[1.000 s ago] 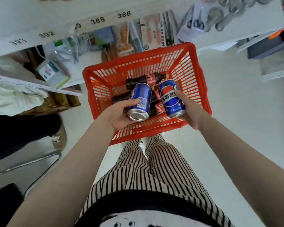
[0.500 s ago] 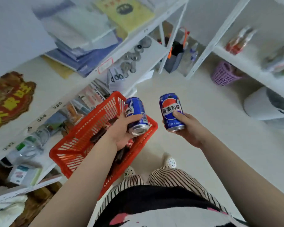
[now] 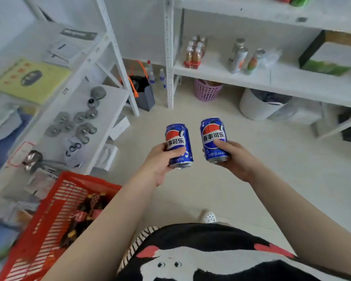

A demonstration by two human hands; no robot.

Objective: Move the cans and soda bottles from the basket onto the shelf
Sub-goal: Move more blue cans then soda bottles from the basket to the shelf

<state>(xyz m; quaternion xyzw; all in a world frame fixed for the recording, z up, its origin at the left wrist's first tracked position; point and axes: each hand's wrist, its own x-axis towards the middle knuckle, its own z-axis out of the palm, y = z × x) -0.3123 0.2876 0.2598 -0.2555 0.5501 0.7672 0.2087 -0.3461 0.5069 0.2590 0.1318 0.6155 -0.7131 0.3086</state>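
Gripping one blue can apiece, the hands hold both upright over the pale floor, well apart from the white shelf [image 3: 272, 78] ahead. The left hand [image 3: 160, 163] wraps the lower half of the left can [image 3: 178, 146], thumb across the front; the right hand [image 3: 234, 159] cups the base and back of the right can [image 3: 214, 137]. Judging by their look, these are stiff, smooth aluminium cans, moderately heavy if full and liable to dent if squeezed or dropped, so a grip around the mid-body seems best. Each shows a red, white and blue Pepsi globe with the Chinese characters 百事可乐; the small print below is too blurred to read. Dark soda bottles [image 3: 85, 211] with red labels lie in the red basket [image 3: 49, 230] at lower left.
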